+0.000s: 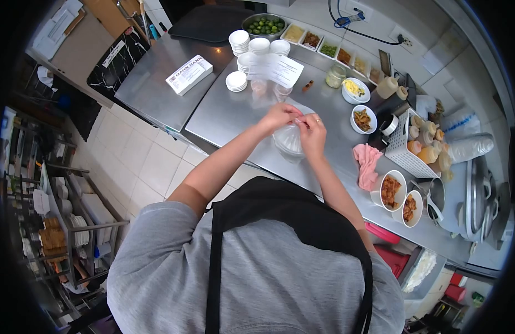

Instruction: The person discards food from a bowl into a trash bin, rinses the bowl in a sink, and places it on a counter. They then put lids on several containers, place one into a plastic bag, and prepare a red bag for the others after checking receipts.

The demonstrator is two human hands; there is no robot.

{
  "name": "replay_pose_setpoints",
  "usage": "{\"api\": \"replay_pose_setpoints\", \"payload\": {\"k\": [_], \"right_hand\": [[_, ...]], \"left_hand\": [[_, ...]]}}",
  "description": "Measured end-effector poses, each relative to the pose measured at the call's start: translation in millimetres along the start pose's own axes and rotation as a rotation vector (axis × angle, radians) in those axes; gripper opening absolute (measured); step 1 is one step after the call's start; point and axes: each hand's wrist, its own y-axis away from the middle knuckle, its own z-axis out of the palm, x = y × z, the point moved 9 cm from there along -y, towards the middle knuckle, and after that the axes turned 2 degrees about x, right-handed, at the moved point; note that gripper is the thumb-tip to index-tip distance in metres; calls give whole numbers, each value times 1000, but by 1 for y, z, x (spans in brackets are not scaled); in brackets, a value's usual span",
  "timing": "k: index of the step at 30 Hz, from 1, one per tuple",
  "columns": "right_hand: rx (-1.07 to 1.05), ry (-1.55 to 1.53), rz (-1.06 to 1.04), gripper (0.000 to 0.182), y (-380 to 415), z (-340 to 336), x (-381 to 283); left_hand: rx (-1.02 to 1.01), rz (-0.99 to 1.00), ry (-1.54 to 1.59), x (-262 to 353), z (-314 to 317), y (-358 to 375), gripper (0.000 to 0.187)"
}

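Note:
Both my hands meet over the steel counter at the top of a clear plastic bag (289,140). My left hand (279,117) pinches the gathered plastic from the left. Close against it, my right hand (313,132), with a ring on one finger, has its fingertips pressed on the same part. A rounded container seems to sit inside the bag, but I cannot make out its contents. Just beyond my hands lie a printed paper sheet (286,71) and small clear bags (261,92) with something pinkish in them.
Stacked white bowls (235,81), a labelled box (189,75) and a bowl of green limes (264,25) stand at the back left. On the right are a pink cloth (367,165), a white basket of sauce bottles (405,146) and tubs of reddish food (390,190).

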Motion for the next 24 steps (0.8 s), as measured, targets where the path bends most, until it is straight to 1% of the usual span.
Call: {"api": "replay_pose_setpoints", "payload": {"k": [1, 2, 3, 4, 5, 9, 11, 13, 14, 16, 18, 20, 22, 23, 24], "right_hand": [[33, -25, 46, 7, -2, -3, 5], [64, -48, 91, 8, -5, -7, 8], [58, -53, 88, 8, -9, -6, 9], [57, -84, 184, 8, -13, -5, 19], [54, -115, 279, 9, -15, -3, 30], [44, -161, 324, 9, -25, 9, 53], [4, -50, 330, 9, -31, 9, 63], [-8, -4, 342, 10, -37, 6, 71], [-15, 39, 354, 11, -38, 4, 75], [-22, 25, 371, 12, -39, 3, 80], [-35, 9, 387, 13, -38, -4, 86], [-236, -40, 350, 15, -35, -12, 88], [-205, 136, 323, 21, -29, -58, 96], [-214, 437, 230, 22, -23, -82, 96], [-219, 736, 131, 25, -15, -107, 97]], "left_hand": [[29, 53, -98, 2, 0, -1, 16], [36, 52, -97, 1, 1, -1, 16], [58, 91, -244, 4, 1, 0, 19], [81, 128, -391, 8, 2, 1, 22], [91, 126, -391, 5, 1, 0, 22], [65, 184, -440, 1, 3, 3, 25], [46, 203, -445, -2, 7, 6, 27], [119, 411, -553, 12, 10, 14, 24], [119, 410, -552, 12, 12, 16, 24], [193, 524, -641, 25, 13, 24, 16], [178, 519, -620, 21, 12, 23, 14], [162, 518, -601, 20, 10, 24, 12], [198, 519, -525, 25, 4, 31, 10], [205, 518, -523, 26, 2, 33, 10], [229, 560, -506, 29, -2, 38, 9]]}}
